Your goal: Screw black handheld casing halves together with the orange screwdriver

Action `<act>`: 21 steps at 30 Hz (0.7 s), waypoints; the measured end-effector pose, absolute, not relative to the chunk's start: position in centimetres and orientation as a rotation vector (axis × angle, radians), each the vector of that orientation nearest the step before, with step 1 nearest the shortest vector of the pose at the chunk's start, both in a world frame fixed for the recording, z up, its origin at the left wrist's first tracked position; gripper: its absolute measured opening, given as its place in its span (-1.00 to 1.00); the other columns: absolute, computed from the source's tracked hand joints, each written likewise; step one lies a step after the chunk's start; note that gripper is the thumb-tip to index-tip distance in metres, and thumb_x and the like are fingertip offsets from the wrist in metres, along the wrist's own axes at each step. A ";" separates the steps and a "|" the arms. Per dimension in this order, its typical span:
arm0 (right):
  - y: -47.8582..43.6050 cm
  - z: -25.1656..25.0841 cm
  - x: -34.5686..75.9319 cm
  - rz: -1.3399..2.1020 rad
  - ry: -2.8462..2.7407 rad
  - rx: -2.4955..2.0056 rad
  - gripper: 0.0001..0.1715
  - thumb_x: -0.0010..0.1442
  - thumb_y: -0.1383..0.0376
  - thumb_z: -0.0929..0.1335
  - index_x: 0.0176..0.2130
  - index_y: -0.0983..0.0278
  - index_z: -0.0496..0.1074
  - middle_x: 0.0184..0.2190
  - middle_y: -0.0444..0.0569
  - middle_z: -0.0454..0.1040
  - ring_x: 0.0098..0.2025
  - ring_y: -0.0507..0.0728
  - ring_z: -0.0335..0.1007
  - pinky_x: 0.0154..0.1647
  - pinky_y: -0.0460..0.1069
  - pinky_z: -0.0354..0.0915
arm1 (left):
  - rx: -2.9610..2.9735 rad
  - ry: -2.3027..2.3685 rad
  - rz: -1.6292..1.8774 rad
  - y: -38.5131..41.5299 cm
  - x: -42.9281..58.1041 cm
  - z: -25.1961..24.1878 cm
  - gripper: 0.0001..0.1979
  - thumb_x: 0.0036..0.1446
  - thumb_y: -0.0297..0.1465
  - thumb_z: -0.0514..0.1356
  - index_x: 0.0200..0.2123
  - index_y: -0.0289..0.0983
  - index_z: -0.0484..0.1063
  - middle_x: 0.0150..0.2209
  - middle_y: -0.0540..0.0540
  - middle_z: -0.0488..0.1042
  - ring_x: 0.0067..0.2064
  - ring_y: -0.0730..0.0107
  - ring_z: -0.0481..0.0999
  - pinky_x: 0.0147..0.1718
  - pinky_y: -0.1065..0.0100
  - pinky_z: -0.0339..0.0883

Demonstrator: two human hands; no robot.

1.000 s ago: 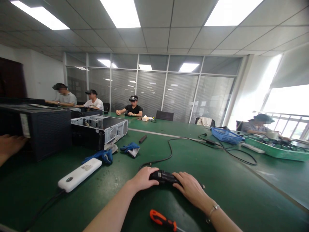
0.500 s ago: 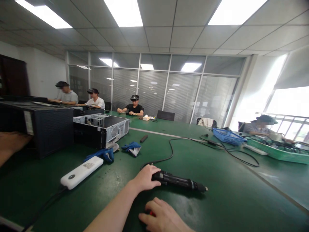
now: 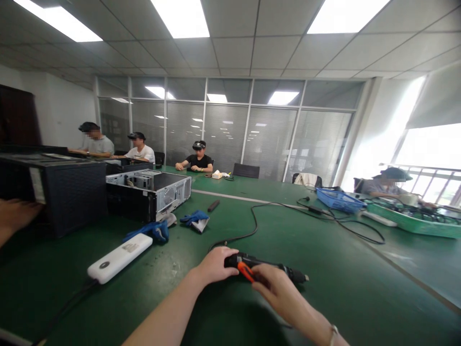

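A black electric screwdriver lies on the green table with its tip to the right and a black cord running from its rear end. Wrapped round its rear end is my left hand. My right hand is closed on an orange-red tool, held over the middle of the screwdriver's body. The far end of that tool is hidden by my fingers, so its kind cannot be told.
Left: a white power strip, blue gloves, an open computer case, a dark case and another person's hand. Right: a blue basket, a green basket and cables. Several people sit around.
My right hand has moved up and to the right from the table's near edge, bringing the orange-red tool over the screwdriver. My left hand has stayed on the screwdriver.
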State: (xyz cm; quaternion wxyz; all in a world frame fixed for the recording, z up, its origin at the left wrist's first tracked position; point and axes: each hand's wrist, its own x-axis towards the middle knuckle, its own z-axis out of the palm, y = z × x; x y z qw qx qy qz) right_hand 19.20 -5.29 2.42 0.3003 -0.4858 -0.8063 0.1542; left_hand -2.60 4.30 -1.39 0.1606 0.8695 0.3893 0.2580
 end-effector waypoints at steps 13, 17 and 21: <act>-2.1 -0.4 20.0 0.047 -1.522 -0.982 -0.35 0.28 0.22 0.26 0.28 0.21 0.00 -0.09 0.09 0.44 -0.15 0.15 0.51 -0.10 0.10 0.47 | 2.432 0.964 0.837 4.1 -1.7 -1.2 -0.57 0.07 -0.33 0.28 0.05 -0.08 0.44 0.10 -0.06 0.42 0.10 0.22 0.40 0.15 0.23 0.15; -1.5 -1.2 19.5 -0.027 -1.667 -0.946 -0.49 0.29 0.24 0.25 0.20 0.17 0.14 -0.06 0.08 0.43 -0.08 0.18 0.47 -0.03 0.14 0.44 | 2.351 1.052 0.975 4.1 -0.5 -1.4 -0.73 0.11 -0.29 0.26 -0.10 -0.12 0.55 -0.01 -0.06 0.52 0.01 0.24 0.48 0.08 0.26 0.25; -1.6 -0.6 19.2 0.020 -1.606 -0.917 -0.45 0.28 0.23 0.27 0.22 0.19 0.11 -0.08 0.08 0.44 -0.13 0.17 0.49 -0.17 0.07 0.50 | 2.239 1.114 1.049 4.2 0.4 -1.5 -0.77 0.06 -0.31 0.29 -0.17 -0.17 0.59 -0.11 -0.05 0.58 -0.08 0.26 0.53 0.00 0.32 0.33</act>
